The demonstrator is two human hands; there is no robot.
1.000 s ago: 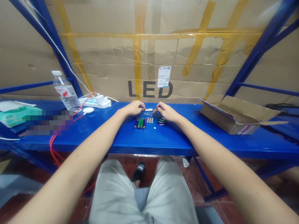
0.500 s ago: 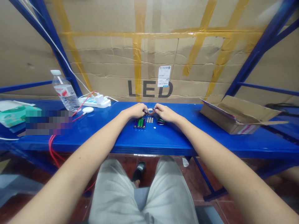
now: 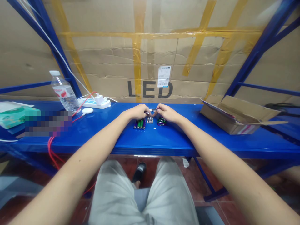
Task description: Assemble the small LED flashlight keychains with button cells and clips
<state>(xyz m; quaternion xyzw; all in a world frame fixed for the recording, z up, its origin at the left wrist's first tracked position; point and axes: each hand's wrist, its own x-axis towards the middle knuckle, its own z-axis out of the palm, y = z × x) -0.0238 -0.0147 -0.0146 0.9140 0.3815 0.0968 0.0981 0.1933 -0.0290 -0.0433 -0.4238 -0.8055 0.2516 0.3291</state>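
My left hand (image 3: 140, 111) is closed, fingertips pinching a small dark piece (image 3: 146, 112). My right hand (image 3: 166, 112) is closed too, with a bit of purple and silver metal (image 3: 155, 109) at its fingertips; what exactly it is stays too small to tell. The hands nearly meet over the table. Below them lie silver button cells (image 3: 150, 120) in short rows. Several green and purple metal tubes (image 3: 140, 124) are lined up under my left hand. By my right hand rests a small pile of green and purple carabiner-like clips (image 3: 161, 121). A tiny white disc (image 3: 154, 128) lies nearer me.
On the blue table (image 3: 150, 142), an opened cardboard box (image 3: 234, 120) stands at right. A water bottle (image 3: 63, 92), a power strip (image 3: 93, 102), a white round charger (image 3: 87, 110), red cables (image 3: 50, 147) and a green tissue pack (image 3: 17, 115) are at left. Large cardboard (image 3: 105, 62) backs the table.
My fingertips have drawn slightly apart, and a right finger now points down by the button cells. The tubes, cells and clips lie as before; the view has shifted a little.
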